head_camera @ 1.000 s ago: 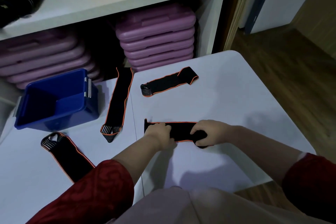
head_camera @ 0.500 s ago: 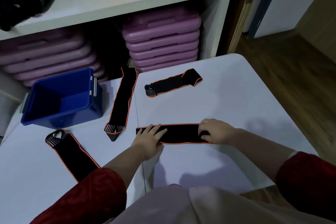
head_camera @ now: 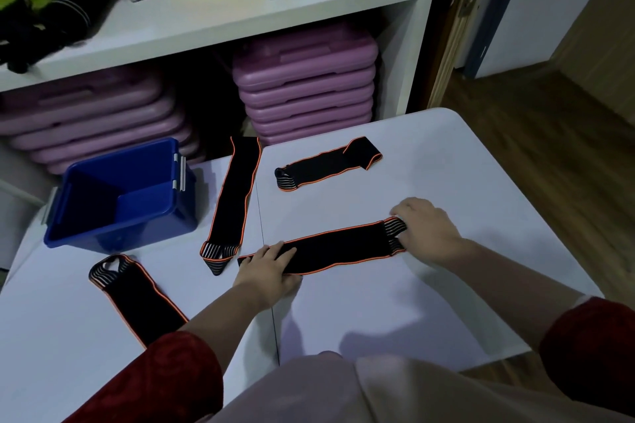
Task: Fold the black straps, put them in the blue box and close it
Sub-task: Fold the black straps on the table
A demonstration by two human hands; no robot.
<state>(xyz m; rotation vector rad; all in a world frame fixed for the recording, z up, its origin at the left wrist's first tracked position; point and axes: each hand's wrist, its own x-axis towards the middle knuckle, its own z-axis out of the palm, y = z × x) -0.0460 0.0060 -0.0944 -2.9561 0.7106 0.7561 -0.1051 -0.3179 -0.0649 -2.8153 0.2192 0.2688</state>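
A black strap with orange edging lies stretched flat across the white table. My left hand presses on its left end. My right hand grips its striped right end. Another black strap runs lengthwise beside the blue box. A third strap lies partly folded farther back. A fourth strap is at the near left, partly under my left sleeve. The blue box stands open at the back left with no lid on it.
Behind the table a white shelf unit holds stacked purple cases, orange and yellow sheets and dark gear. A door and wooden floor are at the right. The table's right edge is close to my right forearm.
The strap was bunched short between both hands; my hands have moved apart and it now lies stretched out long and flat, slanting up to the right.
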